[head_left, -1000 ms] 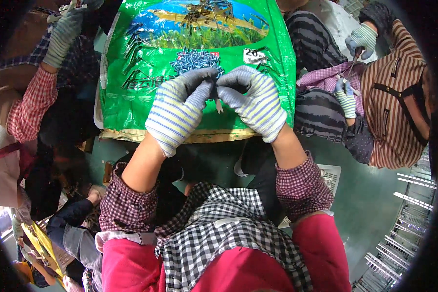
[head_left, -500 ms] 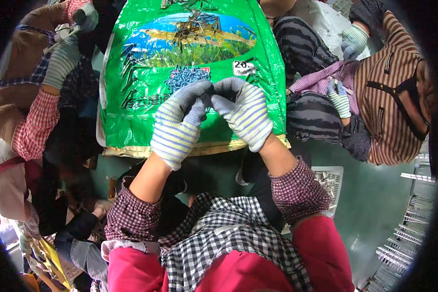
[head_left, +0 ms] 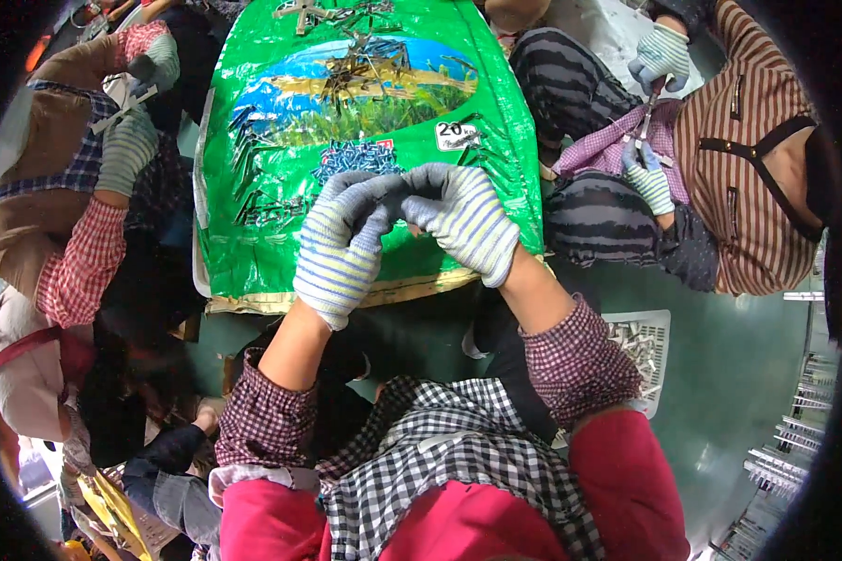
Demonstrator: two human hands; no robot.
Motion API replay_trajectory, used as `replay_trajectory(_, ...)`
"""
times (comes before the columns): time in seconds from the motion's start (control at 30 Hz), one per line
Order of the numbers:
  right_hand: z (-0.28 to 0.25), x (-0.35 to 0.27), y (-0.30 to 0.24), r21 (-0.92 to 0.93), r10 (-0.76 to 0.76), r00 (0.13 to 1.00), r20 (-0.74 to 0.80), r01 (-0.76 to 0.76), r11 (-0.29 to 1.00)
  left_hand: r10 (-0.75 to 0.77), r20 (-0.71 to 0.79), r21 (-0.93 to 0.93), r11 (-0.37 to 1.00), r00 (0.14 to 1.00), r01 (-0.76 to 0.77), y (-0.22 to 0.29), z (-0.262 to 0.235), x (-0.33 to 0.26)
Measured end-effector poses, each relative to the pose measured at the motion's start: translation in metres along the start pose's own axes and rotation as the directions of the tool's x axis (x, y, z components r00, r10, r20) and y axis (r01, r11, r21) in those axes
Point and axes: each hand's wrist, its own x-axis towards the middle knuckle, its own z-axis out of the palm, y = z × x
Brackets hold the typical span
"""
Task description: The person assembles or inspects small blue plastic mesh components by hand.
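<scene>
Sleeves of check cloth lead up to two striped gloves: the left hand [head_left: 341,245] and right hand [head_left: 463,232] are brought together above the green sack [head_left: 281,234], fingertips pinched tight against each other. Something small seems to be worked between them, but what is held cannot be told. Small dark metal pieces [head_left: 355,157] are spread on the sack beyond. Farther off, co-workers' gloved hands [head_left: 647,178] are busy likewise. A fine, steady pinch is judged needed next.
</scene>
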Motion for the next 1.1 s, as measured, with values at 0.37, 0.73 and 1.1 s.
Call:
replay_trajectory(0.37,-0.002,0.002,0.005,-0.71,-0.298,0.953,-0.056,0.172,0.683,-0.249,0.162,-0.305,0.908,0.955,0.289,0.007,-0.008,0.002)
replay_trajectory(0.73,-0.001,0.0,-0.001,-0.691,-0.213,0.977,0.024,0.171,0.703,-0.168,0.102,0.075,0.984,0.98,0.161,-0.024,-0.003,-0.002)
replay_trajectory(1.1,-0.02,-0.028,-0.034,-0.502,-0.858,0.501,-0.116,0.716,0.485,-0.036,0.124,0.459,0.888,0.992,-0.025,-0.002,0.025,0.116)
